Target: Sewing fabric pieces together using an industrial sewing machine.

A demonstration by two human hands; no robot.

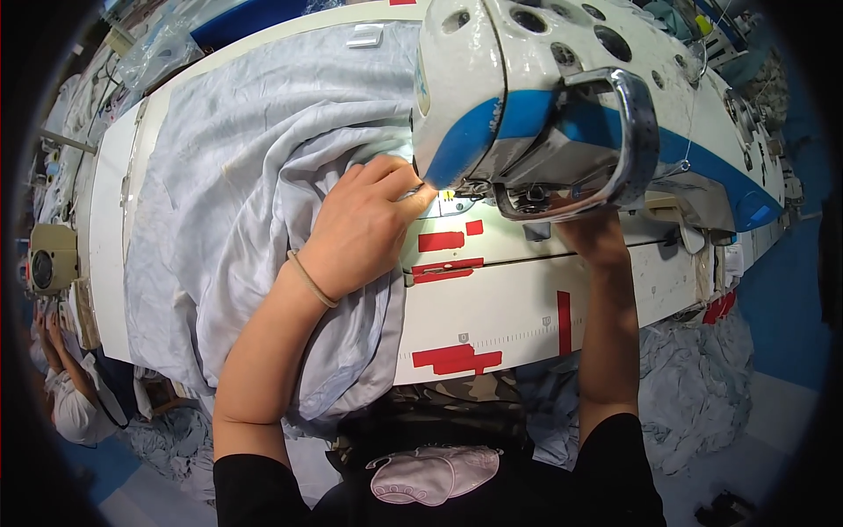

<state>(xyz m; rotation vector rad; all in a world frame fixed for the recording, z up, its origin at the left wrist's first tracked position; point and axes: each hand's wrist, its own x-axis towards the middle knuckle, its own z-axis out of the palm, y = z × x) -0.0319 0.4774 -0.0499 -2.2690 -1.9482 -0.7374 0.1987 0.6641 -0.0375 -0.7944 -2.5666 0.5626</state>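
A white and blue sewing machine [470, 123] stands over the table, its lit needle area just right of my left hand. My left hand [369, 220] rests on a pale grey-blue cloth [237, 167], fingers bent and pinching its edge beside the presser foot. The cloth spreads in loose folds to the left and hangs over the table's front edge. My right hand [597, 235] reaches under the machine's arm, right of the needle area. A metal bar [639, 123] and the machine hide most of its fingers, so what they hold does not show.
Strips of red tape [457, 358] and a printed scale mark the white sewing table [518, 316]. A small white block [364, 36] lies on the cloth's far edge. Heaped pale cloth [694, 386] lies below right. Another person [75, 395] is at the far left.
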